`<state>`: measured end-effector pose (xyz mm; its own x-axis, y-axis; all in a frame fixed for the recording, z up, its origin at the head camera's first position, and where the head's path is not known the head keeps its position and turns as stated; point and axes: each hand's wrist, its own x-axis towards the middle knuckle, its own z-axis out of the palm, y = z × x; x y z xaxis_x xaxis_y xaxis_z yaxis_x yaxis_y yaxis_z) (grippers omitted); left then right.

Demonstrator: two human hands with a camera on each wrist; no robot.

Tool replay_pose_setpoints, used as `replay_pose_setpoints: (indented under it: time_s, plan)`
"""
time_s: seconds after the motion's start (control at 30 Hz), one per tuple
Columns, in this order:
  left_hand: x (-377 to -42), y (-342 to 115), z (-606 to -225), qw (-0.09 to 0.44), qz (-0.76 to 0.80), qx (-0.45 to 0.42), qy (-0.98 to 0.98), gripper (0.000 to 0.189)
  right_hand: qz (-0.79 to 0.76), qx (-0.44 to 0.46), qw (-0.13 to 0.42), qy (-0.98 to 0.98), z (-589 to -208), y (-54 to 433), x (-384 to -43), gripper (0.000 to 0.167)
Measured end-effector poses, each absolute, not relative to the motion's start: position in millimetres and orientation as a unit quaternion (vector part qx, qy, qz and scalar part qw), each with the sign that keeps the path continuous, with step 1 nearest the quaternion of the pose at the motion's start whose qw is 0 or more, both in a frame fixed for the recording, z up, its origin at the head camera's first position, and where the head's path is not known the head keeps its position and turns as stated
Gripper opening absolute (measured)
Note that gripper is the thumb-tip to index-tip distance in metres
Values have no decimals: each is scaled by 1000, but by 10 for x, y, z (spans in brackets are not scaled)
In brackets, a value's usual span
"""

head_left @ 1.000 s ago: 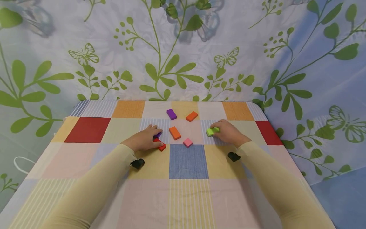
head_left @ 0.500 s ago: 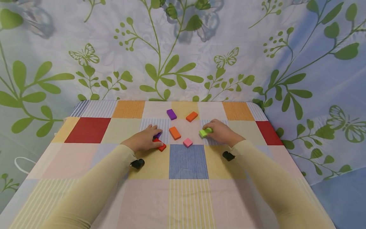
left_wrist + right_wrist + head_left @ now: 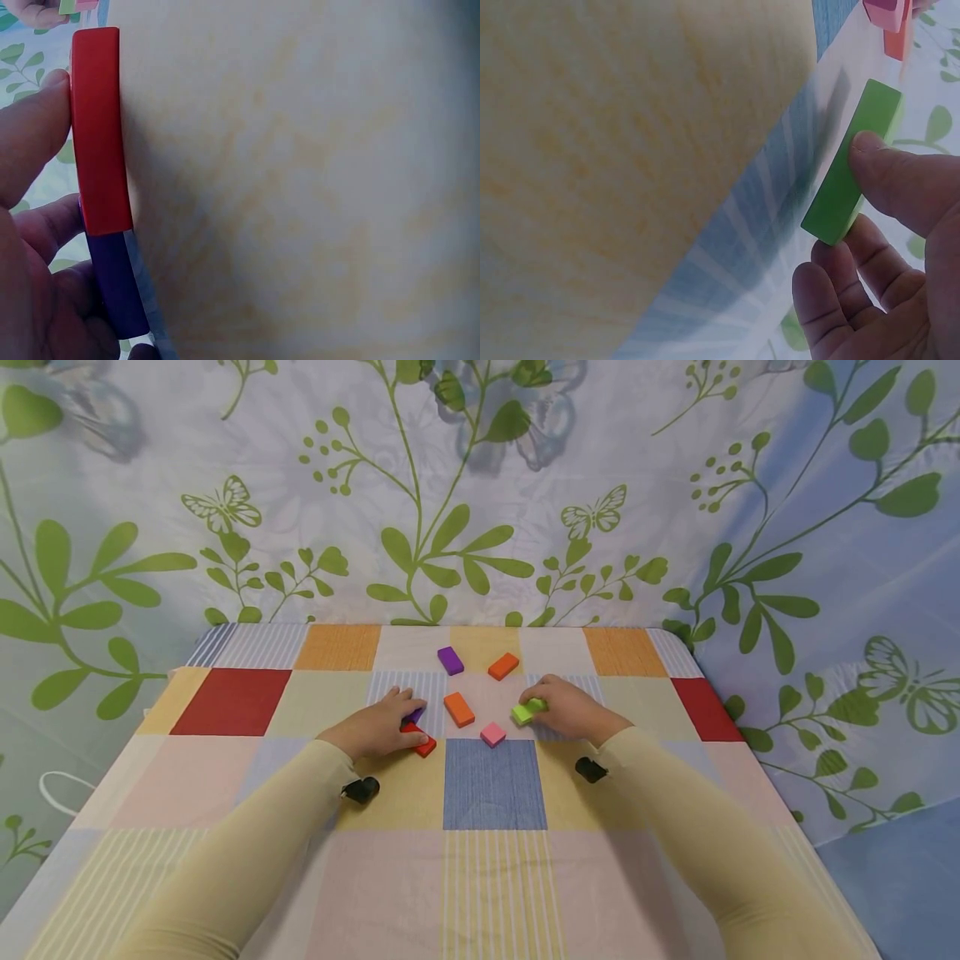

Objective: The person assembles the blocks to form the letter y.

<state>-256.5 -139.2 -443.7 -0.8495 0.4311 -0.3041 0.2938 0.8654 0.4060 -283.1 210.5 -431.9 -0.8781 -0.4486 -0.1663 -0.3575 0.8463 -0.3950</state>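
Note:
My left hand (image 3: 377,724) rests over a red block (image 3: 423,744) and a purple block (image 3: 118,289), which meet end to end on the cloth. In the left wrist view the thumb touches the red block and curled fingers lie against the purple one. My right hand (image 3: 573,709) grips a light green block (image 3: 525,713), its thumb on one face and fingers at the lower end in the right wrist view. Between the hands lie an orange block (image 3: 459,709) and a short pink block (image 3: 492,734); the pink one is nearest the green block.
Farther back lie another purple block (image 3: 450,660) and a second orange block (image 3: 503,666). A patchwork cloth (image 3: 495,785) covers the table. Behind it hangs a leaf-patterned curtain (image 3: 300,510). A white loop of cord (image 3: 52,793) shows at the left edge.
My right hand has moved left with the green block, bringing it closer to the pink and orange blocks. The left hand and the other blocks have stayed in place.

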Motion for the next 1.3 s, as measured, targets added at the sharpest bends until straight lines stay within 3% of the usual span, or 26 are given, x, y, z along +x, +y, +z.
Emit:
replay_pose_setpoints:
  time_s: [1.3]
  plan:
    - [-2570,-1406,-4450,198,170,187,947,78,-165,-245,147,944,-4370,1944,-2847,31]
